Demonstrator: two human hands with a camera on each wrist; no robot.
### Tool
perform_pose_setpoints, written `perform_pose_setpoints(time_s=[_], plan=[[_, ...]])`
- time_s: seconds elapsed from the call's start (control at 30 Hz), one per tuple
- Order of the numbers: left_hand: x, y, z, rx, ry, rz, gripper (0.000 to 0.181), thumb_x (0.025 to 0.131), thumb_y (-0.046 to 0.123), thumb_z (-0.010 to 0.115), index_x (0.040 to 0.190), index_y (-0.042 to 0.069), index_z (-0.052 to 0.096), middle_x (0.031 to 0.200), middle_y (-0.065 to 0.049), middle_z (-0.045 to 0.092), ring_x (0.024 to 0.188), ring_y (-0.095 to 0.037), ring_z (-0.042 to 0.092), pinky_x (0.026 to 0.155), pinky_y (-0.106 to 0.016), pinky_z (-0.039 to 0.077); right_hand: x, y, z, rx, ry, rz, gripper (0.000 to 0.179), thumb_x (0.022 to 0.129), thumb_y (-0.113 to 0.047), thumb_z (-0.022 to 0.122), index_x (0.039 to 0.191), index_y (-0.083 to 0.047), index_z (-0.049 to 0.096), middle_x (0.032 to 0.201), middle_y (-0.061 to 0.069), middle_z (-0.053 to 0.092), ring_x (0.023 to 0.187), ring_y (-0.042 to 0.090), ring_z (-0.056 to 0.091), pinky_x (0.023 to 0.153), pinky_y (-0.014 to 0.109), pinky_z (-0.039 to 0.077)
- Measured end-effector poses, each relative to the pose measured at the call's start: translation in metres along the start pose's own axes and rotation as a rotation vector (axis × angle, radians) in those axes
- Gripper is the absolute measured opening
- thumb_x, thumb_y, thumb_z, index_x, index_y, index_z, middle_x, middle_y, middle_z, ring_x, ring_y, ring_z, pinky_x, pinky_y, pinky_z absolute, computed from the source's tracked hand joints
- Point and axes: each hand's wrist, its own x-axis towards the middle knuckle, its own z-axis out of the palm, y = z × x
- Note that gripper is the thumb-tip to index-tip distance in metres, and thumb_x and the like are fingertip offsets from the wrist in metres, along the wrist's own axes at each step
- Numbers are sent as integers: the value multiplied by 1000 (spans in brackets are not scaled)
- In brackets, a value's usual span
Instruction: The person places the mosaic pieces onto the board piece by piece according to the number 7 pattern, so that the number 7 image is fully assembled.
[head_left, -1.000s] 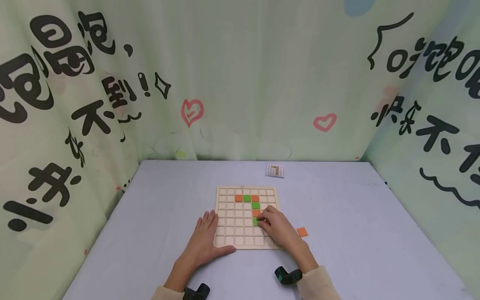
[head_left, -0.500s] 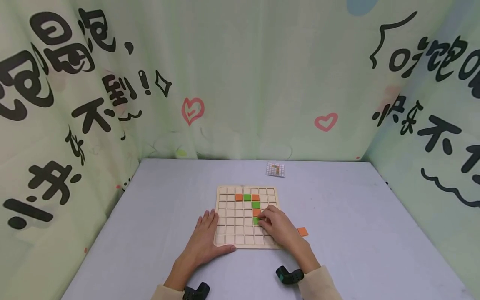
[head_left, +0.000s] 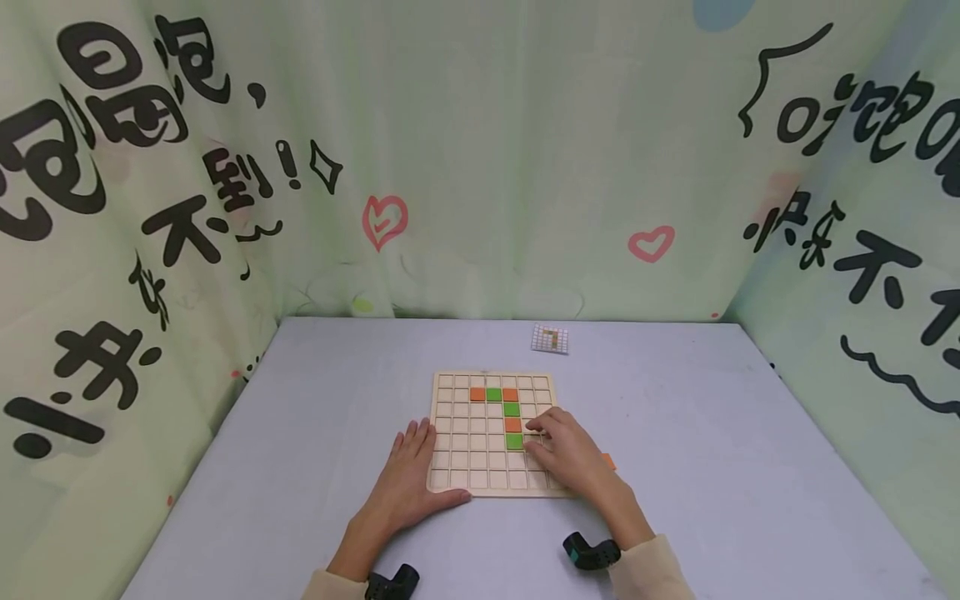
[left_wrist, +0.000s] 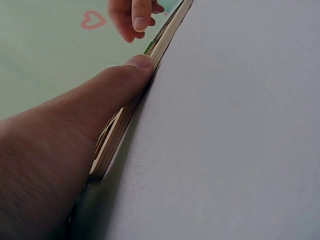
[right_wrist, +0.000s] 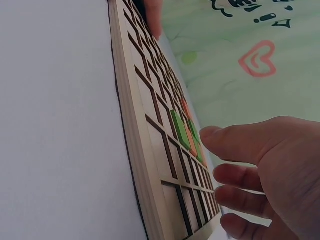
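A square wooden grid board point(head_left: 459, 463) lies on the table. Several orange and green tiles sit in its cells, forming a short row and a column running toward the person; the nearest is a green tile point(head_left: 514, 442). My left hand point(head_left: 408, 479) rests flat along the board's left edge, its thumb on the front edge, as the left wrist view also shows. Over the board's right part hovers my right hand point(head_left: 573, 457), thumb and fingers apart with nothing between them, just right of that green tile. A loose orange tile point(head_left: 609, 460) lies beyond the board's right edge, partly hidden by this hand.
A small card with a printed grid pattern point(head_left: 550, 339) lies near the back edge of the white table point(head_left: 712, 433). A light green curtain point(head_left: 495, 167) with black lettering and hearts surrounds the table's back and sides.
My right hand has let go of the green tile and moved slightly right, fingers spreading; that tile is now fully visible in its cell. My left hand has stayed in place.
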Motion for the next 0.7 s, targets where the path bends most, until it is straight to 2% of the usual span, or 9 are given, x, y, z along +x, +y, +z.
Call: perform_pose_setpoints(time_s=[0.1, 0.27, 0.7], plan=[[0, 0, -1, -5, 2, 1, 118, 74, 73, 70, 154, -4, 32, 164, -20, 27, 155, -37, 20, 127, -53, 19, -2, 1, -4, -5, -6, 18, 26, 89, -19, 75, 112, -8, 71, 112, 0, 63, 103, 16, 57, 92, 39, 54], [1, -1, -1, -1, 5, 4, 118, 74, 74, 70, 154, -4, 31, 164, -20, 27, 155, -37, 19, 127, -53, 19, -5, 4, -9, -50, -5, 46, 27, 89, -20, 75, 113, -9, 71, 111, 1, 62, 103, 17, 54, 89, 39, 52], [0, -2, 1, -10, -7, 2, 119, 74, 76, 68, 155, -4, 30, 165, -20, 25, 156, -36, 18, 127, -53, 18, -14, 18, -17, -91, 24, 14, 26, 88, -19, 75, 111, -7, 71, 112, 4, 63, 107, 22, 56, 91, 43, 54]])
